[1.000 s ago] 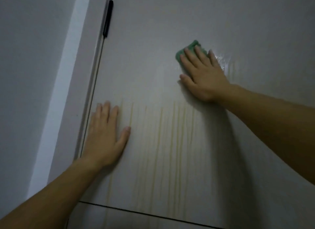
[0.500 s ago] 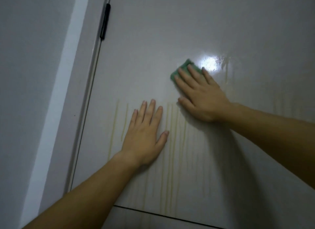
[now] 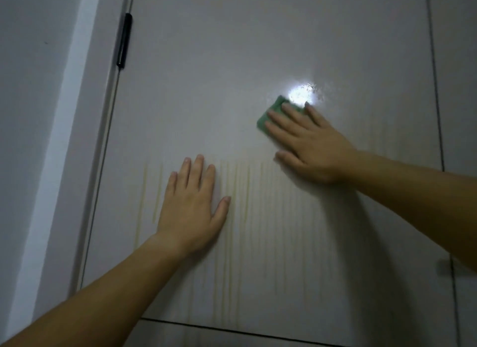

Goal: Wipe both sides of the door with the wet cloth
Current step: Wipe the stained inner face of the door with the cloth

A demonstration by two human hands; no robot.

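Currently the step in hand is wiping one face of the door. My right grip lies flat, fingers straight, pressing the green wet cloth on the panel right of centre, just below a wet glare. My left grip rests flat and empty on the panel. Next, I judge, the cloth must travel down across the yellowish drip streaks under even pressure

A smooth, pale grey door stands upright, with yellowish drip streaks running down its face below and to the right of its black hinge. A small green cloth lies flat against the door, well right of the hinge and lower. It sits beside a wet, glaring patch, pressed under the straight fingers of the right hand.
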